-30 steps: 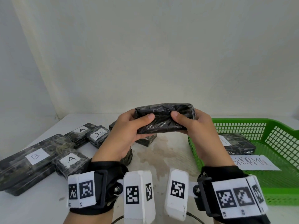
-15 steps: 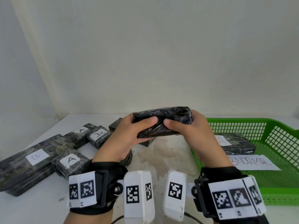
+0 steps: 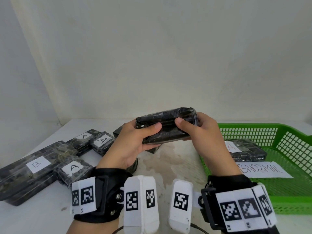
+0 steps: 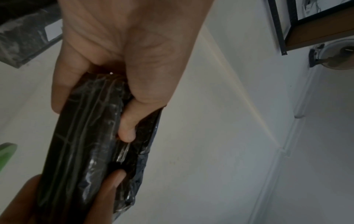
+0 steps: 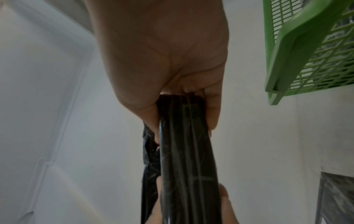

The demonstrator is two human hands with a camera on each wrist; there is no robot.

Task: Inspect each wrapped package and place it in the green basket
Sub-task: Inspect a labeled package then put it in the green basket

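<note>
A black plastic-wrapped package (image 3: 166, 126) is held in the air above the table, between both hands. My left hand (image 3: 135, 141) grips its left end, thumb on the near face. My right hand (image 3: 202, 130) grips its right end the same way. The left wrist view shows the package (image 4: 91, 136) with my thumb pressed into its wrap, and the right wrist view shows the package (image 5: 184, 151) edge-on. The green basket (image 3: 287, 200) stands on the right and holds one wrapped package (image 3: 248, 149) with a red A label.
Several wrapped packages with A and B labels (image 3: 37, 164) lie on the white table at the left. A paper slip reading ABNORMAL (image 3: 265, 169) lies in the basket. A plain wall stands behind.
Both hands have turned the package, tilting its right end up and its left end down; it stays in the same place above the table.
</note>
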